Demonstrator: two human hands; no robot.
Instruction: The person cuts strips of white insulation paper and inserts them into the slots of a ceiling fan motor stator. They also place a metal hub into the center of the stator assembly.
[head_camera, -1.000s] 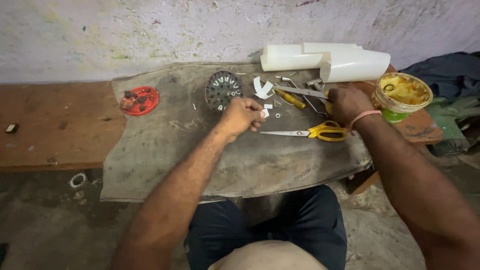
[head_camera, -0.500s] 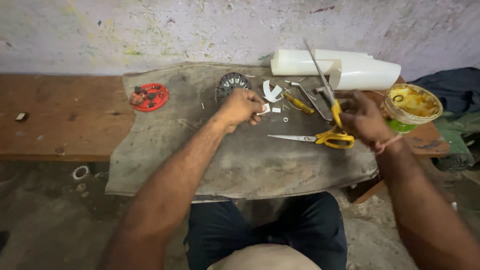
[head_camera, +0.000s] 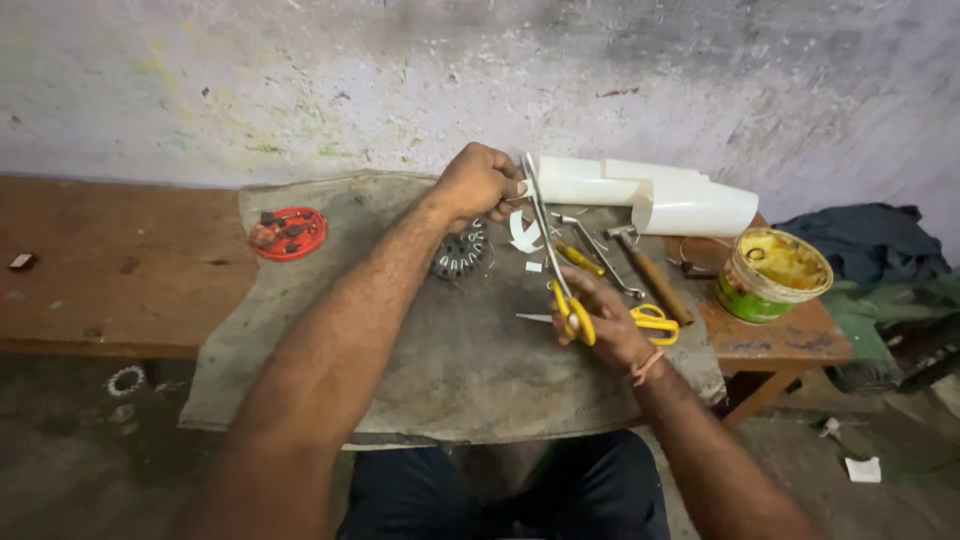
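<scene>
- Gripping the yellow loops of a pair of long-bladed scissors (head_camera: 556, 262), the right hand (head_camera: 600, 322) holds them low over the grey cloth-covered bench (head_camera: 400, 360), blades slanting up and away so the tips reach the left hand.
- Left hand (head_camera: 478, 182) is closed in a fist near the blade tips, just beside the roll of stiff white sheet (head_camera: 650, 195); it seems to pinch a small white piece for the blades, but the fingers hide it.
- Whether the blades are parted or shut cannot be made out.
- Second yellow-handled scissors (head_camera: 640, 322) lie flat behind the right hand, partly covered by it.
- Round metal toothed part (head_camera: 458, 255) sits half hidden under the left forearm.
- Red round lid of small bits (head_camera: 288, 233) lies well apart.
</scene>
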